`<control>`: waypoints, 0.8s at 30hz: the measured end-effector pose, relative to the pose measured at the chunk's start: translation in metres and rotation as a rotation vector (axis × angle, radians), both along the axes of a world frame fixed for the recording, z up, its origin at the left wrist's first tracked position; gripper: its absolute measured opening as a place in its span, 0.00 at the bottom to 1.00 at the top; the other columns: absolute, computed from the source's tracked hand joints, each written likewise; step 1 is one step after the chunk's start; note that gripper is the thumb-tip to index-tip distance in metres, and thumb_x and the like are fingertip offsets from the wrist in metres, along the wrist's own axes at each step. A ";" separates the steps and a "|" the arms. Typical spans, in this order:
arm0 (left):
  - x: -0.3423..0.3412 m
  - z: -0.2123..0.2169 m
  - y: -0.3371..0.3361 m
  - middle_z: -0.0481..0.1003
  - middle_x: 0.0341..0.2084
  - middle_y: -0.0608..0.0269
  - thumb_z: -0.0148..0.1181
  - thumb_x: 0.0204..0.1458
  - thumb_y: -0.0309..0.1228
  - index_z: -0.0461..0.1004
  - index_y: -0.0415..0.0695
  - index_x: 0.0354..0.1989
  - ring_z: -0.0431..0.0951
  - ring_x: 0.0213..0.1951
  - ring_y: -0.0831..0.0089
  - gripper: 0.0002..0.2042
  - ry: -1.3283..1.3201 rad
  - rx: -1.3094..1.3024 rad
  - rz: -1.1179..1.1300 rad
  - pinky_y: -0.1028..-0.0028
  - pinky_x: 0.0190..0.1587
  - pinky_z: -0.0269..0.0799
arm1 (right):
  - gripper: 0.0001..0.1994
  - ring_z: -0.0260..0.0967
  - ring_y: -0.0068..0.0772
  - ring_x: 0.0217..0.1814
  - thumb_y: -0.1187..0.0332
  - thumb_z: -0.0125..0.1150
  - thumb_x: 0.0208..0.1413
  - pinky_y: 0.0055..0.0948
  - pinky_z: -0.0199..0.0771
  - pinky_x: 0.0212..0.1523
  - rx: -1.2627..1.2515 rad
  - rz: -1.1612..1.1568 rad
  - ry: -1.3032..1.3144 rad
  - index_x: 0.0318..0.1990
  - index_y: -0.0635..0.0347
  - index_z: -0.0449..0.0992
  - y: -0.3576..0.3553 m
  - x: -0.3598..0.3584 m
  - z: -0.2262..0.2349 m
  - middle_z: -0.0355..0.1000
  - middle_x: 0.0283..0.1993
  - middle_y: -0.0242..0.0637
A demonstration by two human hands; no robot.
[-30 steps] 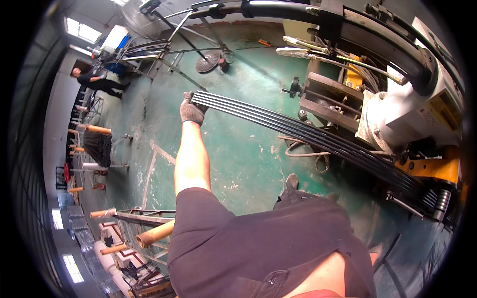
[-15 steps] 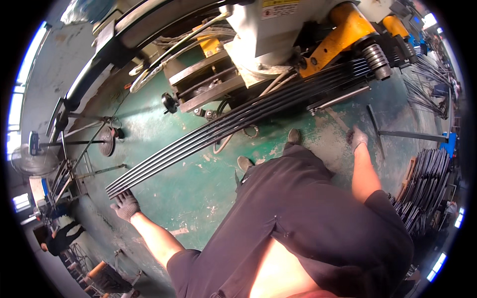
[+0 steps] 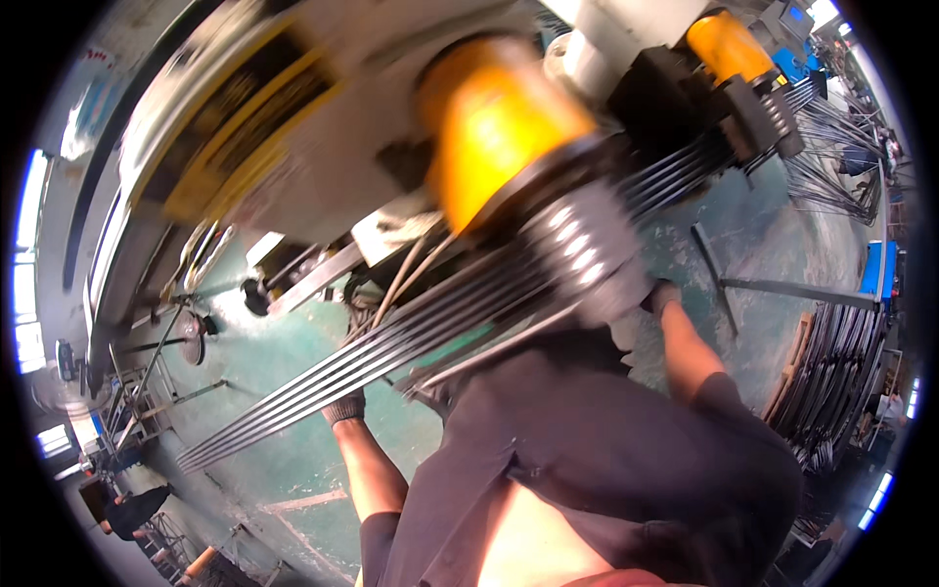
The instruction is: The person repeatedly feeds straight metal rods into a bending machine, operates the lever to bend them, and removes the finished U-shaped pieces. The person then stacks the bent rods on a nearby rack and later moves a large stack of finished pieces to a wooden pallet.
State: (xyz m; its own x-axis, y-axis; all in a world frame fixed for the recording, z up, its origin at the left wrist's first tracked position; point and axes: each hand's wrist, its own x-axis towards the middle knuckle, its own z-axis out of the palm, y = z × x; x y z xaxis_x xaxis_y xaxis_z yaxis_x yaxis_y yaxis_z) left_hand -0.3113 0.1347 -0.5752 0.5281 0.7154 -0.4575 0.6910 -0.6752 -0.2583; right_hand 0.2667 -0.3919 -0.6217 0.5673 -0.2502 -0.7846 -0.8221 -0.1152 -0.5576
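Observation:
A row of several long dark metal rods (image 3: 313, 390) runs slantwise from the lower left, passing under the machine at upper right. My left hand (image 3: 345, 404), in a grey knit glove, is at the near side of the rods, partway along from their left ends. Its fingers are hidden behind the rods. My right hand (image 3: 665, 293), also gloved, is beside the ribbed metal end (image 3: 587, 249) of a blurred orange cylinder (image 3: 504, 127). That metal end hides part of the hand, so its fingers and any hold are not visible.
A second orange cylinder (image 3: 732, 49) stands farther right on the machine. Beyond my right arm are a metal stand (image 3: 802, 292) and a stack of dark rods (image 3: 831, 382). A round-based stand (image 3: 194, 347) is at left. One person (image 3: 137, 514) is at far left.
My view has moved closer to the machine, and the orange cylinder looms larger. My left hand has gone from the rods' left ends to farther along them. The right hand now sits near the ribbed end.

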 end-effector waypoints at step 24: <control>0.161 -0.056 -0.090 0.79 0.48 0.66 0.52 0.70 0.49 0.75 0.53 0.62 0.77 0.54 0.56 0.20 -1.178 -1.105 0.788 0.52 0.63 0.71 | 0.15 0.78 0.38 0.29 0.62 0.66 0.67 0.37 0.82 0.28 0.009 0.231 -0.035 0.47 0.68 0.78 -0.024 -0.043 0.074 0.78 0.36 0.42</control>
